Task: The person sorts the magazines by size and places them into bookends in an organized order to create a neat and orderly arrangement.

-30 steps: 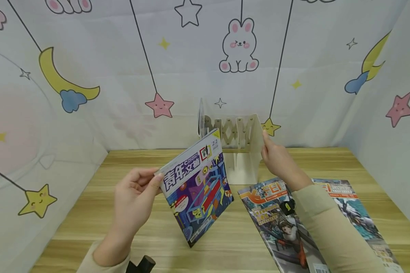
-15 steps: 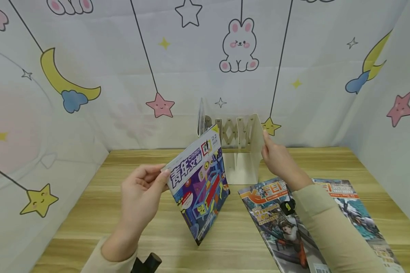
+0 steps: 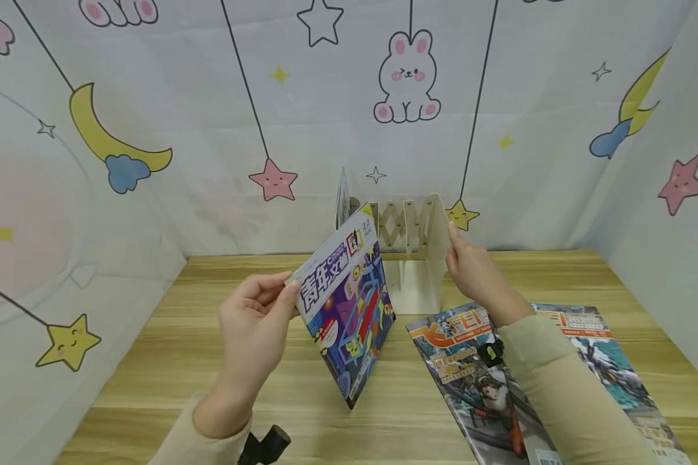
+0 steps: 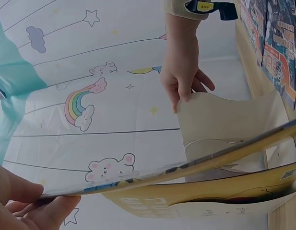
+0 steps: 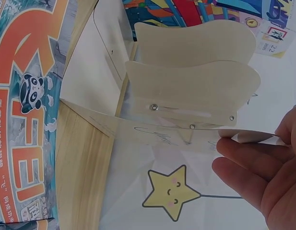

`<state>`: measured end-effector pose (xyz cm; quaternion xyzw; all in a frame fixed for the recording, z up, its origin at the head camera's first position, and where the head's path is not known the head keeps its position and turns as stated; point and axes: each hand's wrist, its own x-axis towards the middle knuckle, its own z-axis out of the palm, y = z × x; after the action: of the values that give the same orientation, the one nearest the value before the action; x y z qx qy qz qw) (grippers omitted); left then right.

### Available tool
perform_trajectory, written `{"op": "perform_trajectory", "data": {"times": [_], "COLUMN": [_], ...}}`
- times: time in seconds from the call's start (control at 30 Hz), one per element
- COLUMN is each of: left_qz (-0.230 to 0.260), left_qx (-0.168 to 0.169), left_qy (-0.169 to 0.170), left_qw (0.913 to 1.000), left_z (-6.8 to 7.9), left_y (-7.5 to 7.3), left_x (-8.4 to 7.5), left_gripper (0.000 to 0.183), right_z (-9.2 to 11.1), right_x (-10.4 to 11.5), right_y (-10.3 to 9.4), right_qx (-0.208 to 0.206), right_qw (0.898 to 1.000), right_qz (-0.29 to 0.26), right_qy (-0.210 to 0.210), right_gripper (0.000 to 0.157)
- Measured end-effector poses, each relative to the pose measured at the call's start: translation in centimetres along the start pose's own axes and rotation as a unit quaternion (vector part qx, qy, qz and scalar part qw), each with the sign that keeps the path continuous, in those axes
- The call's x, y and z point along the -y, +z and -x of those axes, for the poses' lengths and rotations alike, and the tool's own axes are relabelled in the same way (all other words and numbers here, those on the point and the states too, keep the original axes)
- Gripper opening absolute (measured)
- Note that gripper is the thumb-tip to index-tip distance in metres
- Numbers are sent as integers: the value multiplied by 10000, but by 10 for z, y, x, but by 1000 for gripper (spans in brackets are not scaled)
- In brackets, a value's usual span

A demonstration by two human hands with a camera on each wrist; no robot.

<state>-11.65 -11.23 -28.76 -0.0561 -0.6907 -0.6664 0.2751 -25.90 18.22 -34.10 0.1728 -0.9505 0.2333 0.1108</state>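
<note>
My left hand [image 3: 256, 329] pinches the upper left corner of a magazine [image 3: 349, 316] with a purple cover, thumb in front. The magazine tilts in the air over the table, its far edge in front of a cream expandable book rack [image 3: 421, 294]. My right hand [image 3: 479, 274] pinches the upper edge of the rack's right end panel; thumb and fingers [image 5: 253, 163] lie on either side of it in the right wrist view. Another thin booklet [image 3: 342, 197] stands upright at the rack's left end. In the left wrist view, a yellow cover [image 4: 148, 196] stands there.
Two magazines lie on the wooden table [image 3: 169, 349] at the right: one with a red-legged figure [image 3: 459, 368], the other [image 3: 602, 361] partly under the right forearm. A patterned cloth [image 3: 209, 129] hangs behind and at both sides.
My left hand has carried the purple magazine a little right and toward the rack, and the cover has turned more edge-on. My right hand has stayed on the rack's end panel.
</note>
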Motion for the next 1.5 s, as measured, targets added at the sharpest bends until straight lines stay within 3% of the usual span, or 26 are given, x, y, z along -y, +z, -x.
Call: {"op": "perform_trajectory", "data": {"times": [0.27,1.13,1.5], "left_qz": [-389,-768,-870], "left_qx": [-79,-430,-310], "left_qy": [738,1068,1452], "left_qw": [9965,9904,9851], "left_z": [-2,-16,-16], "left_y": [13,38,48], "left_x": [1,5,10], "left_gripper": [12,12,11], "right_z": [-2,-4,-3], "right_x": [-1,-3,-4], "right_y": [-1,-1,1], "right_qx": [-80,53,-82], "right_qw": [9999,10000,9999], "right_qz": [71,-60,-51], "right_qy": [-26,53,-91], "right_gripper": [54,55,54]}}
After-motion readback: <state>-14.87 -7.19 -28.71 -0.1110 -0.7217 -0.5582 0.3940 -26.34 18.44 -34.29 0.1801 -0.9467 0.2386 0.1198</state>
